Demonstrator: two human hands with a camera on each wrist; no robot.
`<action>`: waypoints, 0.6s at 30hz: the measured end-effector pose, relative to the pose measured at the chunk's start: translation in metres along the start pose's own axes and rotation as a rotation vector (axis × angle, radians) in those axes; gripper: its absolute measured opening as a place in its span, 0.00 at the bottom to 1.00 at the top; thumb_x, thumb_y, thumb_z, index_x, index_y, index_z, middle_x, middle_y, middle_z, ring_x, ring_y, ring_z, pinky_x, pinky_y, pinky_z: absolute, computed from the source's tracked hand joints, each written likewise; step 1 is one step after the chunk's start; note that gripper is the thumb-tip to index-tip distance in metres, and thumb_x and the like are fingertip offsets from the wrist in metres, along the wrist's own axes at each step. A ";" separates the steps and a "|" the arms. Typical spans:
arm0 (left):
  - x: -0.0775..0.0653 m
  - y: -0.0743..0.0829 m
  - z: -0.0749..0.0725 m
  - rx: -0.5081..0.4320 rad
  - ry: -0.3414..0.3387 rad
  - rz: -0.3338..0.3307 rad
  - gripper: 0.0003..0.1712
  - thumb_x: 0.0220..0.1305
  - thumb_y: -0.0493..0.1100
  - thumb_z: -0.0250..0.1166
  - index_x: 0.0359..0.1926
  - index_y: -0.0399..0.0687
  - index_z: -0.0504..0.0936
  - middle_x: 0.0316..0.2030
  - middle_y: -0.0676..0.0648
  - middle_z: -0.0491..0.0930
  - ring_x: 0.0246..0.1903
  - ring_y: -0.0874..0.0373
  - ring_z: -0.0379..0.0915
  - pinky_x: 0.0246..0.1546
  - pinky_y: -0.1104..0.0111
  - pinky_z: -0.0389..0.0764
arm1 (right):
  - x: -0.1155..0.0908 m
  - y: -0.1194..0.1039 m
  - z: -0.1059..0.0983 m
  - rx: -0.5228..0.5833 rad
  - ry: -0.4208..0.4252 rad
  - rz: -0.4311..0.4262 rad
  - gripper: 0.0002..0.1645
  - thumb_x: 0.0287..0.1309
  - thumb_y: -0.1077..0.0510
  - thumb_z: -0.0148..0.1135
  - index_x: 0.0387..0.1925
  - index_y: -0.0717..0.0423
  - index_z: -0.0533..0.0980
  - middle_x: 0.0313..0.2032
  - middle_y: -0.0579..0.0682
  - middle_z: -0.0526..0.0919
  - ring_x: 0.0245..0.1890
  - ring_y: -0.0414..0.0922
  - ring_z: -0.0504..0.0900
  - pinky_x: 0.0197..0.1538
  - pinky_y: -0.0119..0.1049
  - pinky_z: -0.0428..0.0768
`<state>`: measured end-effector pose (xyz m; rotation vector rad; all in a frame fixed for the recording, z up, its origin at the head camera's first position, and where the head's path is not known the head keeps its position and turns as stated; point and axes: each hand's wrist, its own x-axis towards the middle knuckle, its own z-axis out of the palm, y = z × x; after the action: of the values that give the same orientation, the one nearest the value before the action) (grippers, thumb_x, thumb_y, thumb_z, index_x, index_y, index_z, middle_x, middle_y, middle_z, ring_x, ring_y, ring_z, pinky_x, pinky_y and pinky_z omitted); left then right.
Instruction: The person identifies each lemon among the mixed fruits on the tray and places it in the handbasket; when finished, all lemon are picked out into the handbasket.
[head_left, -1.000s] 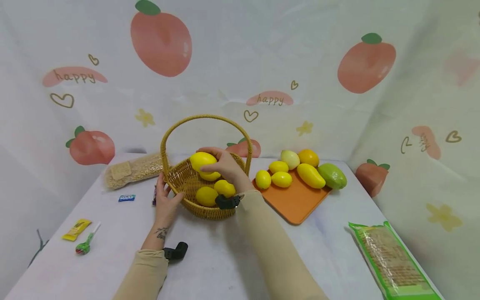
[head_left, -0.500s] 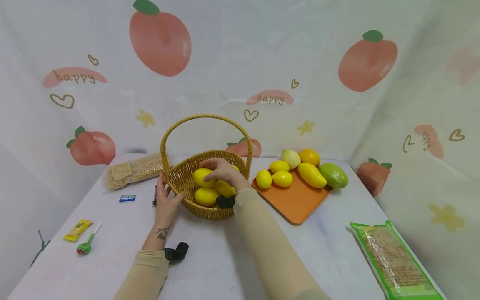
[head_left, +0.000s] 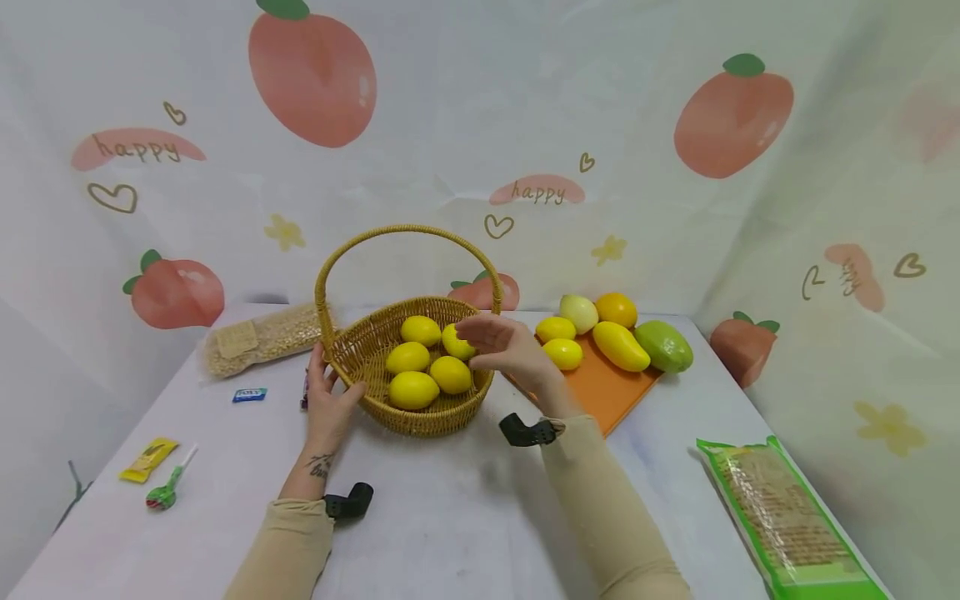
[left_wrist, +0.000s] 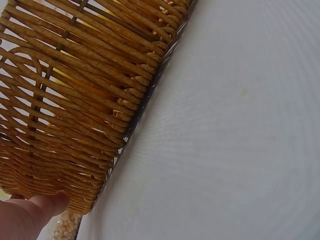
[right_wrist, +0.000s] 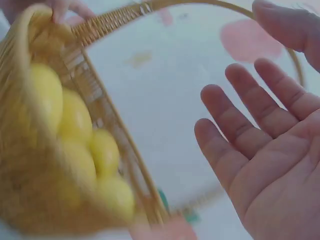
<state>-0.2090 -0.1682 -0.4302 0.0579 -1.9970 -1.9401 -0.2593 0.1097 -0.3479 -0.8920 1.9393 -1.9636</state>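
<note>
My left hand (head_left: 330, 412) holds the left side of the wicker basket (head_left: 420, 423), below the foot of its handle. The left wrist view shows the thumb (left_wrist: 50, 204) against the woven wall. Several yellow lemons (head_left: 414, 390) lie inside the basket, grouped toward its right and front. At the basket's right rim hovers my right hand (head_left: 517, 354), empty, palm and straight fingers showing in the right wrist view. Behind it is an orange tray (head_left: 611, 392) bearing lemons (head_left: 562, 354) and a yellow mango (head_left: 621, 346); the hand hides part of the tray.
Around the tray's far edge sit a pale round fruit (head_left: 578, 313), an orange (head_left: 616, 310) and a green fruit (head_left: 663, 346). A grain bag (head_left: 258, 343), blue packet (head_left: 250, 395), yellow packet (head_left: 150, 460) and lollipop (head_left: 162, 497) lie left. A green-edged package (head_left: 783, 508) lies right.
My right hand lowered a lemon into the basket, let it go, then moved right and out over the rim. The left hand has stayed on the basket.
</note>
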 end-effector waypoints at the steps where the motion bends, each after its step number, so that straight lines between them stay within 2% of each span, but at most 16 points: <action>1: 0.000 0.000 0.000 -0.003 0.001 0.000 0.52 0.55 0.28 0.56 0.73 0.55 0.38 0.69 0.39 0.45 0.66 0.38 0.48 0.41 0.86 0.67 | -0.009 0.001 -0.008 0.017 0.013 -0.013 0.29 0.48 0.74 0.61 0.55 0.69 0.69 0.55 0.61 0.75 0.56 0.48 0.74 0.64 0.47 0.64; 3: 0.000 -0.001 0.000 -0.008 -0.001 -0.001 0.51 0.55 0.28 0.56 0.73 0.54 0.38 0.69 0.39 0.45 0.66 0.38 0.48 0.41 0.86 0.67 | -0.026 0.006 -0.026 0.029 0.045 -0.042 0.29 0.47 0.71 0.65 0.54 0.69 0.69 0.52 0.54 0.77 0.55 0.44 0.75 0.63 0.49 0.64; 5: 0.000 0.000 0.000 -0.005 -0.004 0.000 0.52 0.55 0.28 0.56 0.73 0.54 0.38 0.69 0.39 0.44 0.66 0.38 0.47 0.41 0.86 0.67 | -0.041 0.011 -0.044 0.026 0.085 -0.058 0.30 0.46 0.67 0.68 0.54 0.67 0.70 0.50 0.48 0.79 0.53 0.42 0.76 0.62 0.45 0.67; 9: -0.001 -0.001 -0.001 -0.001 -0.007 0.000 0.52 0.55 0.28 0.56 0.73 0.54 0.38 0.69 0.38 0.44 0.66 0.37 0.47 0.40 0.87 0.68 | -0.060 0.022 -0.080 -0.013 0.174 -0.054 0.30 0.48 0.70 0.65 0.54 0.71 0.68 0.48 0.46 0.80 0.52 0.44 0.76 0.60 0.37 0.71; 15: -0.001 -0.001 -0.002 0.018 -0.008 -0.010 0.52 0.55 0.27 0.55 0.73 0.53 0.37 0.69 0.39 0.43 0.67 0.38 0.46 0.39 0.89 0.68 | -0.064 0.038 -0.122 -0.146 0.348 0.083 0.28 0.51 0.74 0.57 0.57 0.70 0.66 0.47 0.41 0.78 0.54 0.44 0.74 0.59 0.34 0.71; 18: 0.000 -0.001 -0.002 0.018 -0.011 -0.009 0.52 0.55 0.27 0.56 0.73 0.53 0.37 0.69 0.39 0.43 0.67 0.38 0.46 0.40 0.89 0.67 | -0.060 0.043 -0.135 -0.183 0.413 0.155 0.28 0.53 0.72 0.57 0.58 0.68 0.66 0.51 0.51 0.77 0.57 0.52 0.71 0.55 0.30 0.74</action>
<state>-0.2083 -0.1699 -0.4309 0.0605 -2.0252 -1.9316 -0.3000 0.2507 -0.3957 -0.3732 2.3606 -2.0241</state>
